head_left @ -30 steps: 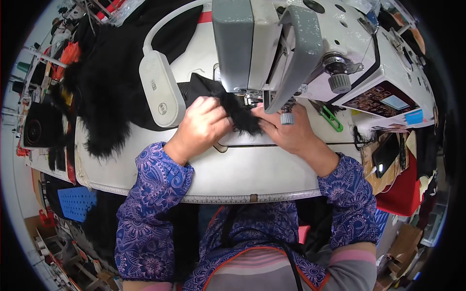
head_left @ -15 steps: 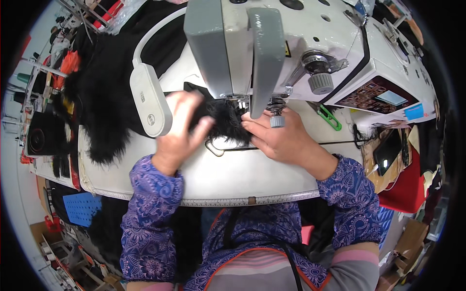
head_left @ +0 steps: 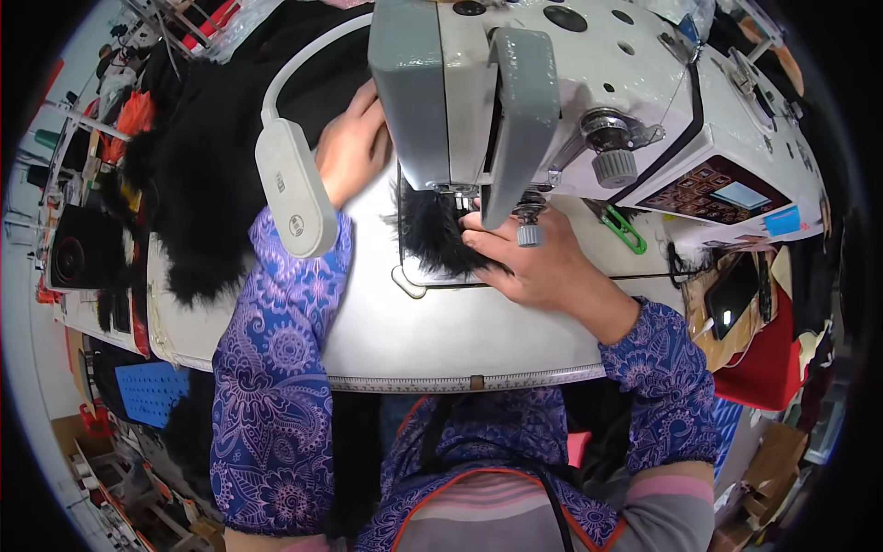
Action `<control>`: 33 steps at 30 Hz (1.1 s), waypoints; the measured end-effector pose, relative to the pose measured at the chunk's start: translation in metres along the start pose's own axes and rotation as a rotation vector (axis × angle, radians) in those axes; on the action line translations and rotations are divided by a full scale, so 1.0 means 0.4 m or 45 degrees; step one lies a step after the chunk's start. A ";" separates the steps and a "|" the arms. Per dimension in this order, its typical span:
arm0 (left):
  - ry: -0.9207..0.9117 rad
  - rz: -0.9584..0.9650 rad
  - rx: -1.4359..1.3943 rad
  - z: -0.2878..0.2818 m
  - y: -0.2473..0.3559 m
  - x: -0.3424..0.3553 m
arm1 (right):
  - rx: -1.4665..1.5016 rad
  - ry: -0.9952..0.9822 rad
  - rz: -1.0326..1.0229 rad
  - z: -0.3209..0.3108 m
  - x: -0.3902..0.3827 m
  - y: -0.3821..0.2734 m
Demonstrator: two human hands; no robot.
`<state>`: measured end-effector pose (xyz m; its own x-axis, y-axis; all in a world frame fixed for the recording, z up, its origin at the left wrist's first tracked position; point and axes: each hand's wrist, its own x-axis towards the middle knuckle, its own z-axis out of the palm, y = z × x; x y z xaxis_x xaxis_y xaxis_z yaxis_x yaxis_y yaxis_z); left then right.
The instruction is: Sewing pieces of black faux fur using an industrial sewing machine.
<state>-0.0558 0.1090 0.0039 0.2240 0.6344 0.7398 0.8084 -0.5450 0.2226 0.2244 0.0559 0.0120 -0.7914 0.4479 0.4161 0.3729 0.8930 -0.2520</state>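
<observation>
So the landmark here is the big white-and-grey sewing machine [head_left: 515, 101]. The short-pile-looking... nope, properly shaggy black faux-fur strip [head_left: 432, 235] is right at its stitching end, tucked up against the small metal presser parts [head_left: 466, 199], lying on the pale work table [head_left: 460, 336].

Right hand [head_left: 543, 262] is palm down just to the right of that strip, fingers bent and close together, tips up against the fur. Can't tell if they're actually pinching it or only pressing, since a knob and the grey lever cover part of them. Left hand [head_left: 354, 147] is over on the machine's left, behind the white oval lamp [head_left: 296, 193]. Its fingers look bunched together, but the tips are partly hidden by the machine, so no clue if they've got hold of anything.

My read: this is the positioning/feeding bit of a sewing job, right hand keeping the strip in line. Next move probably calls for a steady right hand, the left guiding the work from the far side, and long hairs and fingertips kept clear of the stitching parts.
</observation>
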 end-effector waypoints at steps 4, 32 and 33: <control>-0.016 0.200 -0.008 -0.079 0.107 -0.072 | -0.071 0.077 -0.040 -0.004 -0.006 -0.001; -0.351 0.254 -0.100 -0.081 0.204 -0.115 | 0.054 0.046 0.015 0.012 0.004 0.014; -0.245 0.224 -0.054 -0.080 0.197 -0.109 | 0.074 0.007 0.048 0.011 0.004 0.012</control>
<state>-0.0193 0.0208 0.0094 0.4620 0.6181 0.6359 0.7251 -0.6762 0.1305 0.2230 0.0608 0.0076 -0.7744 0.4817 0.4103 0.3734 0.8714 -0.3182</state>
